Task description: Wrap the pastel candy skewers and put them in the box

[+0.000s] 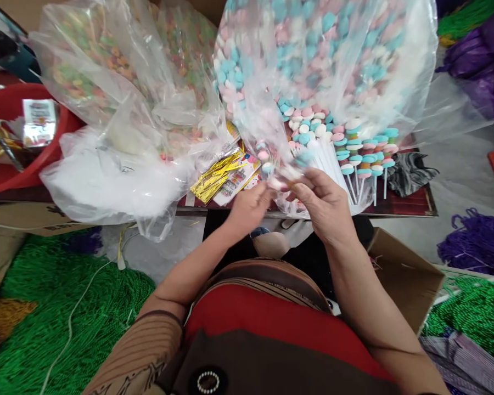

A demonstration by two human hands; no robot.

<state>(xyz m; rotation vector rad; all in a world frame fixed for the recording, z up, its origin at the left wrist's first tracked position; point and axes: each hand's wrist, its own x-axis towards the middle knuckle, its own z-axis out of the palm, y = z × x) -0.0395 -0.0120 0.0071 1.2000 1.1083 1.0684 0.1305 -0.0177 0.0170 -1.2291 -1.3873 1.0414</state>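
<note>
In front of my body, at the table's near edge, both hands meet over a small candy skewer [280, 184]; its pink and white pieces are blurred. My left hand [250, 207] pinches its left end. Around the other end curl the fingers of my right hand [324, 202], which partly hide it. Just beyond lie loose pink, white and blue candies [308, 123] at the mouth of a large clear bag [411, 71]. White sticks [327, 159] lie beside my right hand. Farther right rest several finished candy skewers [368, 151] on white sticks.
Gold twist ties [218, 175] lie on printed packets [236, 184] left of my hands. A bag of white plastic [119, 175], bags of orange and green candies [107, 60] and a red basin [33, 170] stand farther left. A cardboard box [407, 274] and green cord [66, 307] lie below the table.
</note>
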